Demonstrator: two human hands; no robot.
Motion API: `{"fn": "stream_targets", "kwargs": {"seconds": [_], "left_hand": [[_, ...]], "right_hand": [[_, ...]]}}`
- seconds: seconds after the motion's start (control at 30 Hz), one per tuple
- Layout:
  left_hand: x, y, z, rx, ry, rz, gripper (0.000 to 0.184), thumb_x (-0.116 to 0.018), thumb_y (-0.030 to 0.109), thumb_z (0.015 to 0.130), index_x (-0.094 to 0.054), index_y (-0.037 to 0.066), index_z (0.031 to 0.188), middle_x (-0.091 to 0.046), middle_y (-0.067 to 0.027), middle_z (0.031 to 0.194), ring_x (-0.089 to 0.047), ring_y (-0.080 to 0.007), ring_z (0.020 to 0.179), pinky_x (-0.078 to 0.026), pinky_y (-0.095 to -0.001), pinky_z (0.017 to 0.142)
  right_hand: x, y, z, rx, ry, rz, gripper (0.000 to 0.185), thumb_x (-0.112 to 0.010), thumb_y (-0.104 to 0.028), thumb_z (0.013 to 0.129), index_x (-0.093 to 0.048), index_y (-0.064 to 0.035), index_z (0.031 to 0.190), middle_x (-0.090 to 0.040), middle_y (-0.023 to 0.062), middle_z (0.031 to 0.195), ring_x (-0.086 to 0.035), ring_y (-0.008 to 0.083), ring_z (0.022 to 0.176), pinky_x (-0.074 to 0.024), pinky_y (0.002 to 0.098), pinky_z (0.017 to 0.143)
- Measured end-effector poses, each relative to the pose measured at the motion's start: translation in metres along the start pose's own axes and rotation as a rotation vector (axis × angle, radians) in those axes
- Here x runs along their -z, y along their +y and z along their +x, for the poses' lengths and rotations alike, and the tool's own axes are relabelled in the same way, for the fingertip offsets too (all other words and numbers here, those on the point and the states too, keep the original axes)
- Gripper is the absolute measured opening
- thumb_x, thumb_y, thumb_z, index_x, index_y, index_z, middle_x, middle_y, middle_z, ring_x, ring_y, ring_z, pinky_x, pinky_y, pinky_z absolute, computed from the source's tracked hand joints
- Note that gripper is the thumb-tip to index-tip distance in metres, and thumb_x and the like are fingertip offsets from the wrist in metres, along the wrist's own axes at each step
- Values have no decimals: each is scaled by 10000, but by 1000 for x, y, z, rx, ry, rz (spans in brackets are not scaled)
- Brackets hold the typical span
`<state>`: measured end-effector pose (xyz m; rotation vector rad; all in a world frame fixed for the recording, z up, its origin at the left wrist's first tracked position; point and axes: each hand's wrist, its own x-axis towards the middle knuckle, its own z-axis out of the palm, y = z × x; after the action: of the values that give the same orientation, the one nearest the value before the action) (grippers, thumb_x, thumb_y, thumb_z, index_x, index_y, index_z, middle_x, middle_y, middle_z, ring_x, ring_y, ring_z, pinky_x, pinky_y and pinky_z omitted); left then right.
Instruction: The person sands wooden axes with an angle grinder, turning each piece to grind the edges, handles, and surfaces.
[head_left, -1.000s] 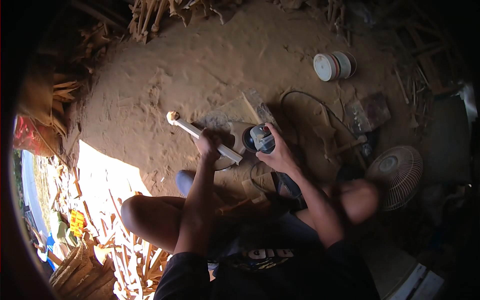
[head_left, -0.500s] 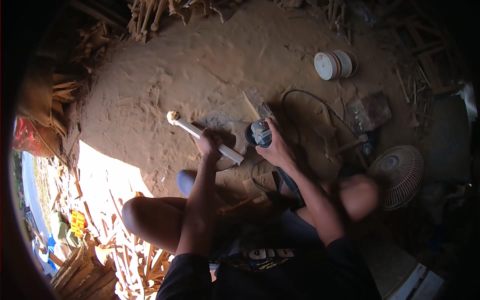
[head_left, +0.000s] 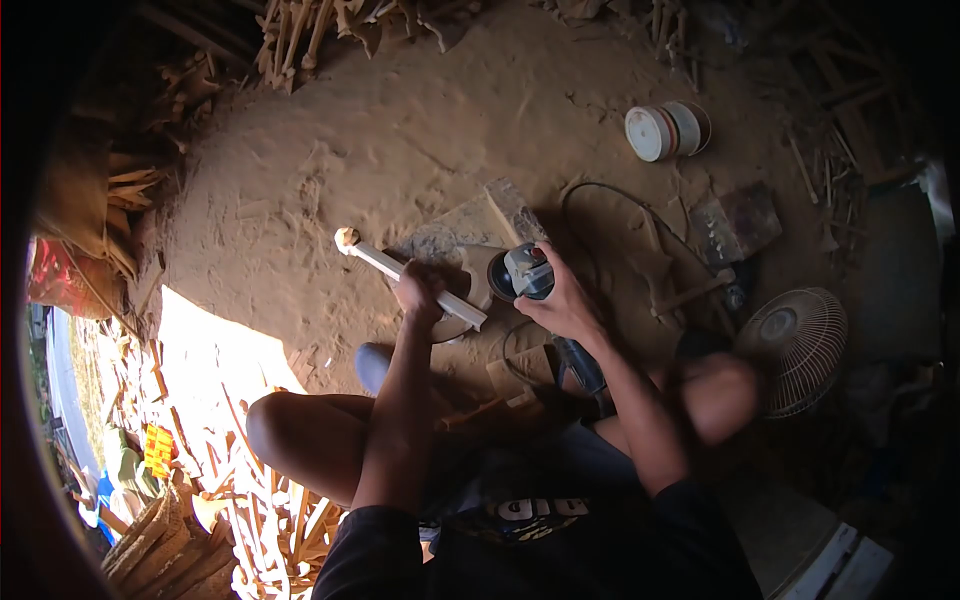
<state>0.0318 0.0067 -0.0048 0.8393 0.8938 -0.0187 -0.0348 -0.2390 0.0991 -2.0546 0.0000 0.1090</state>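
Observation:
My left hand (head_left: 418,287) is wrapped round a pale wooden leg (head_left: 375,259), a long squared piece with a carved rounded knob at its far left end. Its near end sticks out to the right below my fist. In my right hand (head_left: 562,295) is an angle grinder (head_left: 528,272), gripped by its head, with the dark round disc facing left toward the wood. A gap separates the disc from the wooden leg. The grinder's body runs back under my right forearm. Below the leg lies a curved pale wooden piece (head_left: 480,275), partly hidden.
A wooden block (head_left: 513,210) lies just beyond the grinder, and a black cable (head_left: 625,197) loops to its right. A white bucket (head_left: 650,133) lies on its side on the dusty ground. A fan (head_left: 795,350) stands at right. Wood pieces (head_left: 270,520) are heaped at lower left.
The grinder has turned slightly in my right hand, showing more of its head, and my right hand has shifted a little. My left hand and the wooden leg have barely moved.

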Motion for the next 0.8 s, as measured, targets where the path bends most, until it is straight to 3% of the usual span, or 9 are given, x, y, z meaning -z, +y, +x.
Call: {"fn": "stream_targets", "kwargs": {"seconds": [0.13,0.33,0.43,0.53,0.73,0.8], "left_hand": [[5,1,4,25,-95,-6,229,-574,243,966,-462,166,782,-397,11,618,-424,-128,484,-369,-268,433],[5,1,1,16,-85,-7,217,-581,236,963,-464,166,793,-404,9,635,-430,-127,488,-367,-262,433],[4,0,2,28,-65,-27,207,-591,228,957,-467,162,804,-414,8,651,-431,-125,490,-365,-262,430],[5,0,3,37,-74,-37,197,-600,229,951,-474,159,817,-420,7,658,-433,-126,489,-366,-263,428],[9,-7,13,17,-76,-42,189,-589,223,940,-494,149,795,-430,9,624,-434,-125,470,-367,-263,421],[10,-6,13,10,-68,-30,203,-578,213,938,-490,146,768,-433,10,604,-433,-124,463,-365,-266,417]], "right_hand": [[-3,-1,1,2,-90,70,925,-823,-180,691,-388,13,1484,-563,219,1359,-563,318,1282,-434,373,1094],[-14,10,5,19,-38,19,953,-800,-169,702,-342,5,1520,-557,225,1383,-559,328,1298,-438,387,1090],[-19,10,9,-94,-22,-9,958,-759,-156,730,-293,-8,1554,-519,232,1432,-520,346,1343,-400,384,1139],[-20,0,10,-210,-1,-198,930,-732,-149,751,-292,-34,1562,-558,267,1374,-557,399,1276,-435,424,1097],[3,-27,0,-198,35,-422,913,-723,-152,756,-300,-52,1559,-619,279,1280,-620,442,1146,-504,486,977],[11,-33,-2,-244,68,-356,947,-729,-164,763,-254,-53,1574,-558,278,1373,-564,440,1242,-467,459,1040]]}}
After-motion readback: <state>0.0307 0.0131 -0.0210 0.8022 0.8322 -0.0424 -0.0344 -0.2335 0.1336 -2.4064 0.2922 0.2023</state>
